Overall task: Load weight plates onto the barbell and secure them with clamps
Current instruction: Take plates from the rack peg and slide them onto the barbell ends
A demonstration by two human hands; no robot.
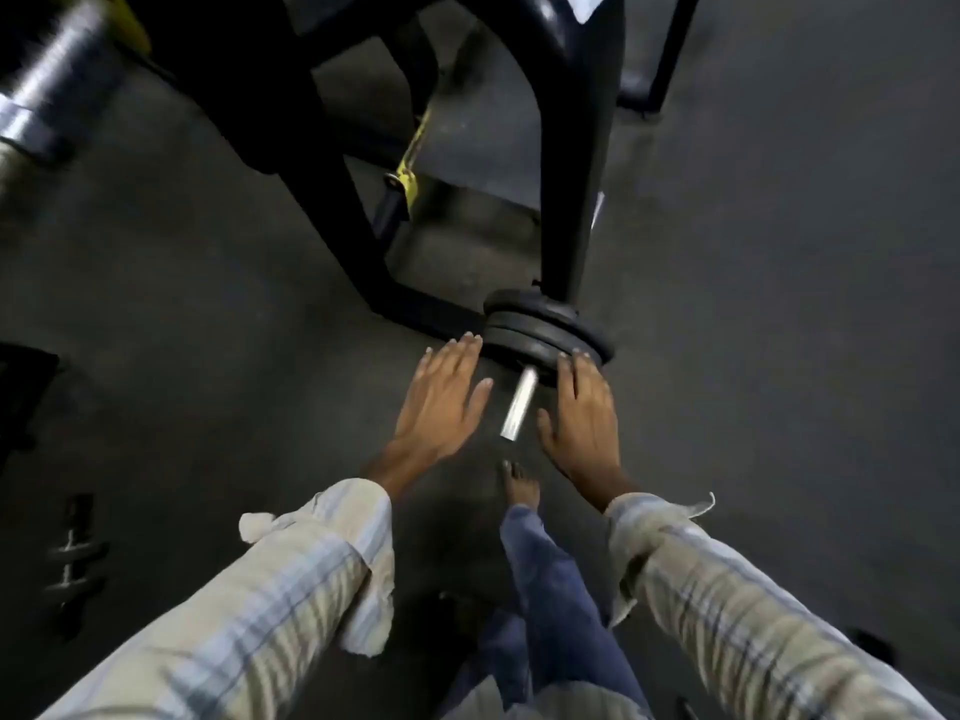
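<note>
We've got both hands flat, fingers straight, left (441, 394) and right (582, 407) flanking the plates (545, 330) on the bar (519, 402), likely seating them flush before clamping.

The scene is dimly lit. Strong motion blur is seen far up-left of the steel peg (518, 404), where glare is caught; edges are bent and darkened.

- Left hand (442, 402): palm down, fingers straight, pointing to 1 o'clock.
- Right hand (584, 415): palm down, fingers straight, pointing to 12 o'clock.
- Both arms extended, sleeved.
</note>
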